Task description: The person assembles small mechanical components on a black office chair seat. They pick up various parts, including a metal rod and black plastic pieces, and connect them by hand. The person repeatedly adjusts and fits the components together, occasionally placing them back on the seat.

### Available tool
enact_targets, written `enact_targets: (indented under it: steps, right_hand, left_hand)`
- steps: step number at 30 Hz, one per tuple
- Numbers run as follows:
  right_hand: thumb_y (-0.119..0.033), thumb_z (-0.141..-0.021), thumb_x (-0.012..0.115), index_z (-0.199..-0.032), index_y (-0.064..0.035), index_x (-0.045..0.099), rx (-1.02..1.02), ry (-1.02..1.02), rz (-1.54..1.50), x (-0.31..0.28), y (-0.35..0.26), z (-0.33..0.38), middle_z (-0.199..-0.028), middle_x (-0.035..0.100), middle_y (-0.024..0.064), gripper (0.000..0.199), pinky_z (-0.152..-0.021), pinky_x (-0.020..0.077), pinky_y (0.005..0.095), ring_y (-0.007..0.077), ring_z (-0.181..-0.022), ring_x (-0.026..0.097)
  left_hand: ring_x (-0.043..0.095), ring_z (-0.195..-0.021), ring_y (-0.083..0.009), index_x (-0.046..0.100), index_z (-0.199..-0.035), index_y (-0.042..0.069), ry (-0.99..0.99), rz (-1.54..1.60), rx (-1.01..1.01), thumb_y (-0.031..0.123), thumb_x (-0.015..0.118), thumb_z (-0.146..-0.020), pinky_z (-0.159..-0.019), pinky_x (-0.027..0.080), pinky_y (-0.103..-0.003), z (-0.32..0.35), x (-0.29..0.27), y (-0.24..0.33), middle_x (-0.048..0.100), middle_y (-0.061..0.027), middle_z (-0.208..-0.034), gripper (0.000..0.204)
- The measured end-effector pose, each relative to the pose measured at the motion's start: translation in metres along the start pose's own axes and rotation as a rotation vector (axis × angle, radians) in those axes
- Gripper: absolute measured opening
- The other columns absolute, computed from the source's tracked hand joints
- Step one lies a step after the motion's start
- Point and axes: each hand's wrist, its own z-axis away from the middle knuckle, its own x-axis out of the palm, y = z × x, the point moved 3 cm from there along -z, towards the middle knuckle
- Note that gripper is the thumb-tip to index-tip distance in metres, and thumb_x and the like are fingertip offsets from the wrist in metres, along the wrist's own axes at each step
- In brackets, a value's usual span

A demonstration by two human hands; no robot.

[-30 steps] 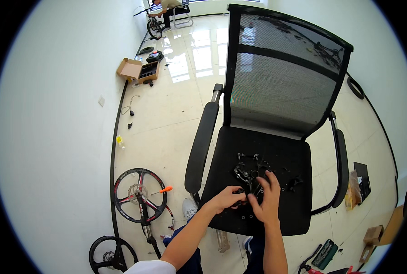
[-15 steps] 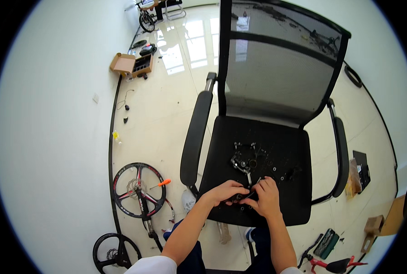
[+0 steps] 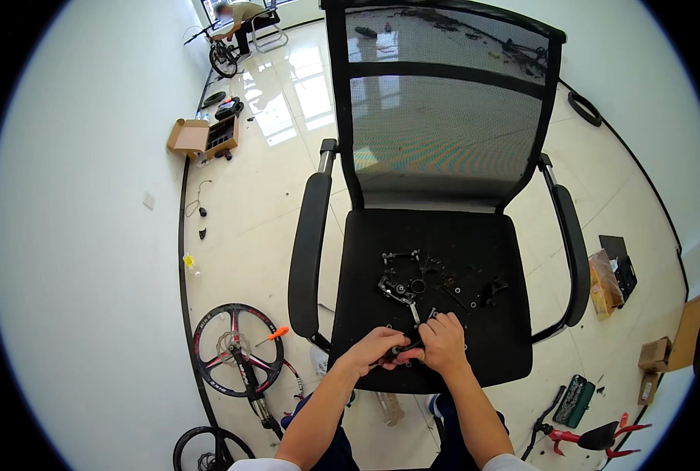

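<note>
Above the front part of the black chair seat [image 3: 487, 357], my hands are close together. My left hand [image 3: 375, 348] is closed around a small dark part, mostly hidden by the fingers. My right hand [image 3: 442, 343] grips a thin dark piece against it, its kind too covered to tell. Just beyond the fingers lies a silver and black metal mechanism [image 3: 397, 291] with a pale arm reaching toward my hands. Around it are a silver rod-like piece [image 3: 401, 256], a dark ring [image 3: 418, 286], a black bracket-like part [image 3: 494, 291] and several small washers [image 3: 457, 290].
Armrests [image 3: 308, 255] flank the seat, with a mesh backrest [image 3: 444, 133] behind. On the left floor lie a spoked wheel [image 3: 238, 308], an orange-handled screwdriver [image 3: 277, 334] and an open cardboard box [image 3: 187, 137]. A green case [image 3: 574, 400] lies right. Far left, a person [image 3: 244, 14] sits by a bicycle.
The view has shifted, so the chair sits farther left in it. My right hand has turned, with its knuckles up and fingers curled more tightly; the left hand keeps its hold.
</note>
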Motion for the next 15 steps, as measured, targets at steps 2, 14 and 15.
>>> enact_targets:
  steps: [2,14,15]
  right_hand:
    - [-0.065,-0.067,0.065,-0.058,-0.0089,0.044,0.007,-0.006,0.0,0.0,0.001,0.0,-0.058,0.043,0.0054,0.06,-0.061,0.0358,0.0356,0.0242,-0.06,0.046]
    - [-0.06,-0.064,0.075,-0.063,-0.0066,0.051,0.126,0.025,-0.197,-0.013,0.004,-0.011,-0.062,0.045,0.0039,0.059,-0.071,0.0379,0.0362,0.0238,-0.066,0.046]
    - [-0.058,-0.064,0.076,-0.063,-0.0065,0.051,0.128,-0.002,-0.193,-0.014,0.001,-0.012,-0.062,0.046,0.0038,0.057,-0.072,0.0383,0.0366,0.0238,-0.066,0.046]
  left_hand:
    - [0.061,-0.061,-0.0142,0.06,-0.082,0.001,-0.006,0.018,0.01,0.015,0.06,-0.089,-0.043,0.037,-0.022,0.0,-0.001,0.0,0.061,-0.0072,-0.072,0.015]
    - [0.049,-0.055,-0.0075,0.063,-0.085,0.003,0.056,-0.098,0.068,0.017,0.059,-0.088,-0.044,0.033,-0.022,-0.003,0.0,0.017,0.056,-0.0006,-0.068,0.014]
    - [0.05,-0.055,-0.0077,0.063,-0.085,0.004,0.046,-0.086,0.059,0.018,0.059,-0.088,-0.045,0.034,-0.022,-0.002,0.0,0.016,0.056,-0.0009,-0.068,0.015]
